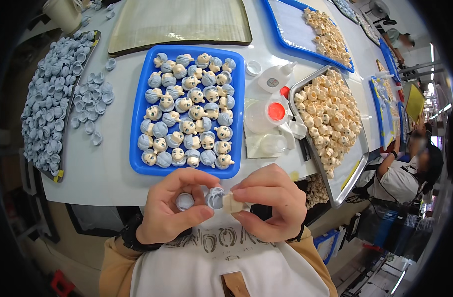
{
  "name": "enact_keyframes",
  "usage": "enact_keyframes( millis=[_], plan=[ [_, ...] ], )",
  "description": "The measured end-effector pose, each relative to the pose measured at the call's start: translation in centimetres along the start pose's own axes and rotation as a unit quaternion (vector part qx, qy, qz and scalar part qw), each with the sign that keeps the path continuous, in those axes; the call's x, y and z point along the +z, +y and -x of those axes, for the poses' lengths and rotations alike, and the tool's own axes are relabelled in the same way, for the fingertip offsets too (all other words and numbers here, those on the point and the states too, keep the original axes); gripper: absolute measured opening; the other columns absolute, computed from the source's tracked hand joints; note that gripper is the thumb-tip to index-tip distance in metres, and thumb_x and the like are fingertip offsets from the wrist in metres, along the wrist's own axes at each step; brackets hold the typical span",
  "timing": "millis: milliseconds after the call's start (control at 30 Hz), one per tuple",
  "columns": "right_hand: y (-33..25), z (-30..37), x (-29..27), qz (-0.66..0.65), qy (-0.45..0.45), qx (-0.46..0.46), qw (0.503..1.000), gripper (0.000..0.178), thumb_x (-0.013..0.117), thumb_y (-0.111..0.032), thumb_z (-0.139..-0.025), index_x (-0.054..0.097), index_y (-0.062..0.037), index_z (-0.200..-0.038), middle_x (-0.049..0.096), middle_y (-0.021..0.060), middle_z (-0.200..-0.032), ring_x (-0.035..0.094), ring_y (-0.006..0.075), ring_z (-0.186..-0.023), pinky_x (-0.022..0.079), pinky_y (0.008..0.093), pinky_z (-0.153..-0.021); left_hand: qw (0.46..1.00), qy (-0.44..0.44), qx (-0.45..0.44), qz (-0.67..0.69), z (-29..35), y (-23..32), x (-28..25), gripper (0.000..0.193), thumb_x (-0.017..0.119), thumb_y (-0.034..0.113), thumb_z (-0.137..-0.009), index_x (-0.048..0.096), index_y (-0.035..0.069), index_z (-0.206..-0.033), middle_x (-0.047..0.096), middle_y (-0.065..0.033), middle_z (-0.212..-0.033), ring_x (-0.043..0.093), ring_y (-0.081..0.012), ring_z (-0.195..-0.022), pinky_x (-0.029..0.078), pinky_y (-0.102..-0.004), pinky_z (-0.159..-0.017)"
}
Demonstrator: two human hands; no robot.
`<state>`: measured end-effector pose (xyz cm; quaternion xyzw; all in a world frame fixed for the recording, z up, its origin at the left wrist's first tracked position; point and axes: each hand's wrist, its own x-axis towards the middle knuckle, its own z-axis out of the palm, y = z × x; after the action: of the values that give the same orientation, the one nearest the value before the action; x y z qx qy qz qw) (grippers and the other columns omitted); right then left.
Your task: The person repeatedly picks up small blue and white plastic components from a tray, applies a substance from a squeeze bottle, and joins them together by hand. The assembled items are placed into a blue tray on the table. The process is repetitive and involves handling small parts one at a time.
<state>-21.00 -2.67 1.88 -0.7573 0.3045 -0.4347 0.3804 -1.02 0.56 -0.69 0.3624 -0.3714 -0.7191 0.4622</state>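
Observation:
In front of my chest, my left hand [174, 205] pinches a light-blue doll hair piece [215, 197] between thumb and forefinger. A second blue hair cup [185, 201] sits in the curl of the same hand. My right hand [273, 202] grips a small cream doll head piece [232, 203] by thumb and fingers, right beside the hair piece; whether the two touch, I cannot tell. Just beyond my hands lies a blue tray [137, 157] with rows of joined doll heads, cream faces with blue hair.
At left, a tray [67, 116] is heaped with blue hair pieces, and loose hair cups [92, 96] lie beside it. To the right stand a white squeeze bottle [277, 78], a clear bottle with a red cap [258, 116] and a metal tray [357, 173] of cream head pieces. Another person [399, 173] sits farther right.

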Motion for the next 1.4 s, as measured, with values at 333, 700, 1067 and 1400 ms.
enact_keyframes(
  millis=[333, 700, 1067, 1400],
  plan=[
    [0.3, -0.4, 0.2, 0.086, -0.039, -0.04, 0.995, 0.038, 0.076, -0.001, -0.057, 0.065, 0.0013, -0.093, 0.062, 0.011, -0.083, 0.059, 0.0196, -0.07, 0.044, 0.0278, -0.057, 0.998, -0.007, 0.034, -0.044, -0.1, -0.8, -0.6, 0.037, 0.074, 0.002, -0.072, 0.056, 0.0, -0.104, 0.057, -0.0064, -0.104, 0.049, -0.0067, -0.071, 0.041, -0.02, -0.064],
    [0.7, 0.0, 0.9, 0.091, 0.0, -0.086, 0.992, 0.038, 0.074, 0.0, -0.059, 0.065, 0.0003, -0.096, 0.062, 0.0089, -0.086, 0.058, 0.0216, -0.071, 0.046, 0.0293, -0.059, 0.995, -0.009, 0.095, -0.041, 0.0, -1.0, -0.5, 0.037, 0.075, 0.002, -0.071, 0.057, 0.002, -0.103, 0.058, -0.0094, -0.105, 0.047, -0.0056, -0.068, 0.041, -0.0205, -0.065],
    [0.8, 0.0, 0.6, 0.112, 0.002, -0.135, 0.985, 0.035, 0.072, 0.0, -0.06, 0.066, 0.0006, -0.095, 0.061, 0.0088, -0.088, 0.058, 0.0212, -0.071, 0.047, 0.0293, -0.06, 0.996, -0.023, 0.086, -0.032, 0.1, -1.0, -0.6, 0.034, 0.073, 0.001, -0.073, 0.057, 0.0, -0.103, 0.058, -0.0116, -0.107, 0.049, -0.0052, -0.069, 0.041, -0.0204, -0.066],
    [0.3, -0.3, 0.4, 0.104, -0.042, -0.08, 0.99, 0.038, 0.073, -0.005, -0.063, 0.064, 0.0011, -0.099, 0.06, 0.0081, -0.082, 0.057, 0.0216, -0.07, 0.045, 0.03, -0.06, 0.993, -0.035, 0.092, -0.061, 0.1, -0.9, -0.7, 0.035, 0.074, 0.004, -0.074, 0.058, 0.001, -0.104, 0.058, -0.0099, -0.107, 0.049, -0.0052, -0.069, 0.042, -0.0189, -0.063]
  ],
)
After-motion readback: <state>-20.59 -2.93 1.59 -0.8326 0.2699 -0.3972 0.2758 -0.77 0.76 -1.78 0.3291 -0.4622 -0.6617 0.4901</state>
